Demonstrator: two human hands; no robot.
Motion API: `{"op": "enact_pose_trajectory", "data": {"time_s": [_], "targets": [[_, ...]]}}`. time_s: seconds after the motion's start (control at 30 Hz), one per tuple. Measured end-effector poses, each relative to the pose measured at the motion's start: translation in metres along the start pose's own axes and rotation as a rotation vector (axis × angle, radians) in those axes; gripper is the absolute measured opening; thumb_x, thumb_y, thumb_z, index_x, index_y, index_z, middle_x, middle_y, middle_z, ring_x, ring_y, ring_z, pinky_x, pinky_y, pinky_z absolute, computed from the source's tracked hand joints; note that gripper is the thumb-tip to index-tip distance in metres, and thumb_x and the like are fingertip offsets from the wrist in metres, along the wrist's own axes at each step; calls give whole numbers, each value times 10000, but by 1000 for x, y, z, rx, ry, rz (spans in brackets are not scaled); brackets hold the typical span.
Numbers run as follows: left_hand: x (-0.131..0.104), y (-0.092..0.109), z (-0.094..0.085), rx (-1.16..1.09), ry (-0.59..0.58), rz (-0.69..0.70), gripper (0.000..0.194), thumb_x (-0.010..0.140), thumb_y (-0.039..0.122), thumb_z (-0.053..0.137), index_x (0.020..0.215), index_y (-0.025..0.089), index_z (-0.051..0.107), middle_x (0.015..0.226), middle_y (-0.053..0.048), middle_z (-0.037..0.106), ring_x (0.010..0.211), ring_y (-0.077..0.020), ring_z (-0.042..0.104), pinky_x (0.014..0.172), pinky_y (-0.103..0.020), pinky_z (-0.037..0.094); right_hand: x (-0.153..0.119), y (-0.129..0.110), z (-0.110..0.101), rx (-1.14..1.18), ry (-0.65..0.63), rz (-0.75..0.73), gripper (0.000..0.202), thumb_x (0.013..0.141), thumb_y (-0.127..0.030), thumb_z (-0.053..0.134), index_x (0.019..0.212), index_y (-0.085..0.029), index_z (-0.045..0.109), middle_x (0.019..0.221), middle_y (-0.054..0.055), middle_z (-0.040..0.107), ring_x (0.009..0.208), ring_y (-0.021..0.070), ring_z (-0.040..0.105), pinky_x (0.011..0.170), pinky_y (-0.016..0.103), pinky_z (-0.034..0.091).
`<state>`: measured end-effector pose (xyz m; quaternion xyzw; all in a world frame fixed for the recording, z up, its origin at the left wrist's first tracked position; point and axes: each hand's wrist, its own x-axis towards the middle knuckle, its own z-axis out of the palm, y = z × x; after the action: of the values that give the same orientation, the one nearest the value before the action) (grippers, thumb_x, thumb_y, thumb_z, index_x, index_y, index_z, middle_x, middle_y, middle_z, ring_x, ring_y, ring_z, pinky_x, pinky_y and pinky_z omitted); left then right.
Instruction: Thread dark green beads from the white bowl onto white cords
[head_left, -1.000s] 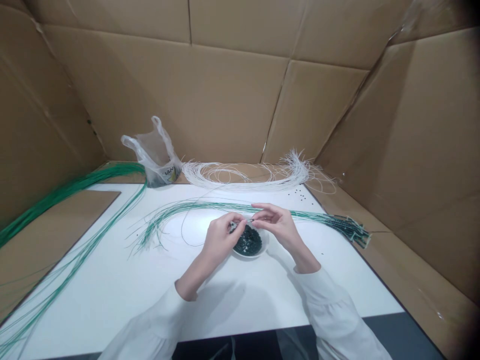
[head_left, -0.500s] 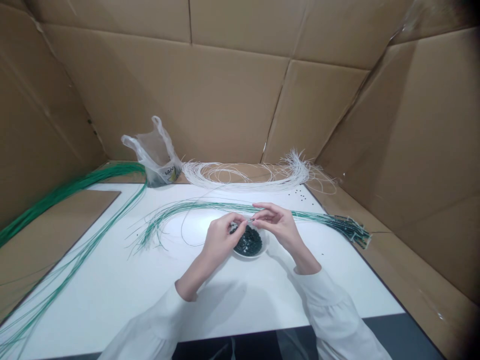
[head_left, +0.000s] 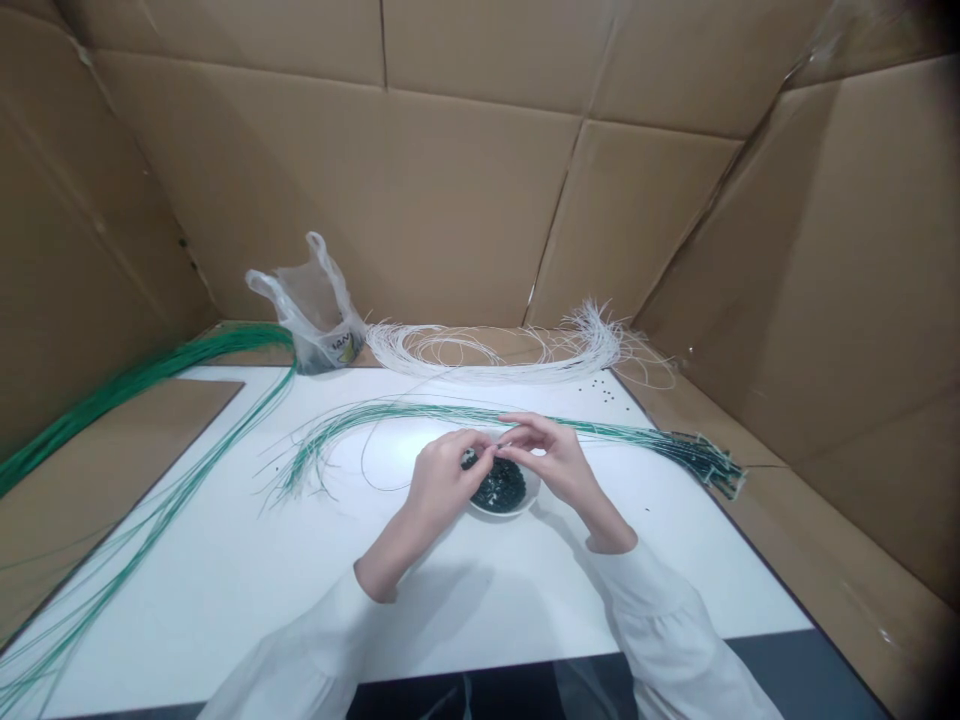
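Observation:
Above a small white bowl, my left hand and my right hand meet at the fingertips. Small dark beads fill the bowl. A thin strand curves across the table and runs in behind my left hand, whose thumb and forefinger are pinched on it. Thumb and forefinger of my right hand are pressed together too, on something too small to make out; its other fingers are stretched out. Behind the hands lies a bundle of green strands, its right end thick with dark pieces.
At the back lies a coil of white strands, with a plastic bag to its left. Long green strands hang along the left side. Several loose dark beads dot the white table. Cardboard walls enclose it.
My right hand has shifted slightly left and down, and its fingertips are now closer against those of my left hand. The other things have stayed put.

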<state>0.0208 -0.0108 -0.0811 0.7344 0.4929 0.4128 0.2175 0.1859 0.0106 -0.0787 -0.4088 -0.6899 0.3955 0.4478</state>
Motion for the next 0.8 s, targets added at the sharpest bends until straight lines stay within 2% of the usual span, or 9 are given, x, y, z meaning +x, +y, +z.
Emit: {"op": "enact_pose_trajectory", "data": {"time_s": [0.13,0.23,0.33,0.57,0.67,0.8], "targets": [[0,-2,3,-52,-5,-21,145,772,264,519,854,200,619,802,-1,659,696,-126,579,619,-213,413,0,3,1,-55,10,-21,328,678,-300,650,978,-175,600,774,54,685,704,177,641,670,297,499],[1,-2,2,-82,-29,-11,221,771,318,531,943,218,627,867,-14,663,715,-137,583,627,-222,423,-1,3,2,-110,41,-45,224,686,-280,642,879,-167,633,772,54,687,695,176,642,659,285,494],[2,-2,1,-136,-62,-15,226,778,352,523,895,225,669,840,-21,673,711,-142,579,629,-226,418,-1,1,1,-186,42,-84,118,695,-259,633,761,-166,662,733,42,687,652,160,627,626,261,483],[7,-8,0,-319,-119,-219,266,677,392,612,768,151,679,743,-38,672,570,-118,510,544,-227,382,-1,-5,-3,-195,-43,-68,128,709,-287,618,713,-182,690,699,33,694,650,175,625,602,263,469],[10,-11,-2,-448,-183,-277,250,679,375,599,702,132,653,683,-32,642,573,-108,501,531,-211,366,-1,-6,-3,-186,-57,-58,141,723,-302,600,701,-187,679,709,32,689,661,175,621,609,266,468],[13,-14,-5,-645,-276,-481,314,734,417,494,657,128,591,606,-3,567,439,-57,392,401,-182,240,0,-5,-2,-211,-40,-43,132,734,-280,577,698,-176,651,716,29,673,662,159,607,613,258,463]]}}
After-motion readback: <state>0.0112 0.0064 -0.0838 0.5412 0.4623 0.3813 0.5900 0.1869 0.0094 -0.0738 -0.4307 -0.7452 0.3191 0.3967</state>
